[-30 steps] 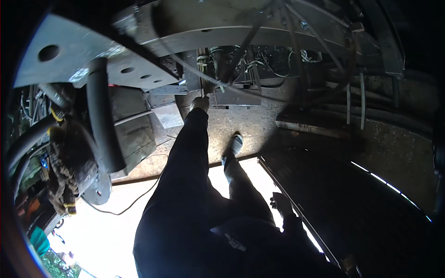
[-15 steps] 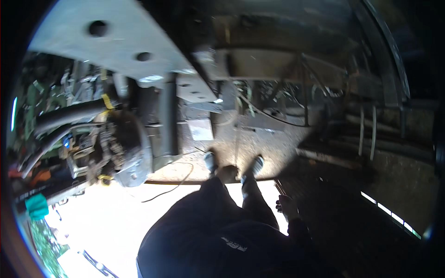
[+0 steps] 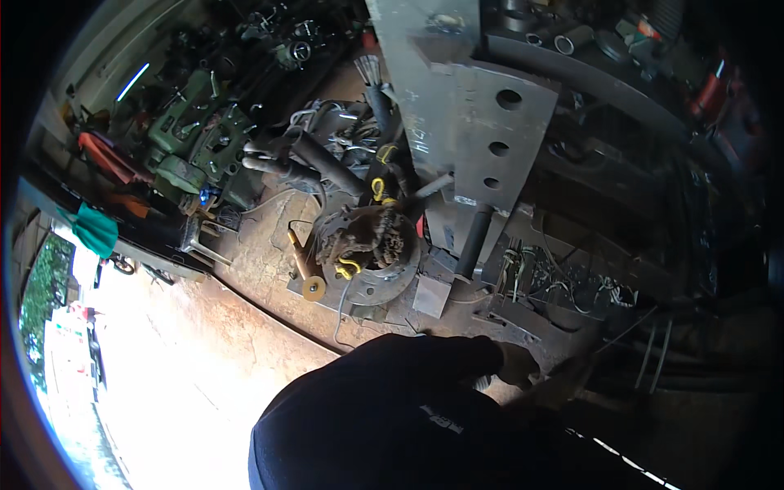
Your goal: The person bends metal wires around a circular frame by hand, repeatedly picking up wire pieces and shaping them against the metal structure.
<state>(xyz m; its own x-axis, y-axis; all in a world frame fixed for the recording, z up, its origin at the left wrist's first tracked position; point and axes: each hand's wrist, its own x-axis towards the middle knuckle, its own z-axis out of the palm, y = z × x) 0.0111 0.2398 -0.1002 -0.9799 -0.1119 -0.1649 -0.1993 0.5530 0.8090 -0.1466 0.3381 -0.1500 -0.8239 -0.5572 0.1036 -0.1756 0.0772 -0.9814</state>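
In front of my body, to the right, my left hand (image 3: 518, 366) reaches out of a dark sleeve with its fingers curled; whatever may be in them is hidden. Close beside it is my right hand (image 3: 565, 382), dim and smeared by motion, so its fingers cannot be made out. A thin straight rod (image 3: 627, 330) slants up to the right near the right hand; whether the hand touches it is unclear. Beyond the hands, metal offcuts and scraps (image 3: 563, 282) lie on the dark floor. A pale square plate (image 3: 431, 296) lies left of them.
A round metal drum (image 3: 384, 287) with a rusty chain and yellow hooks stands ahead left. Beside it rests an angle grinder (image 3: 300, 260) with its cord. A tall steel beam with holes (image 3: 502, 122) rises ahead. Green machinery (image 3: 192, 135) stands far left; sunlit ground (image 3: 188, 359) lies near left.
My view has swung left, bringing the drum, grinder and machinery toward the middle. My hands, earlier apart over my legs, are now close together at the right. My feet have left the view.
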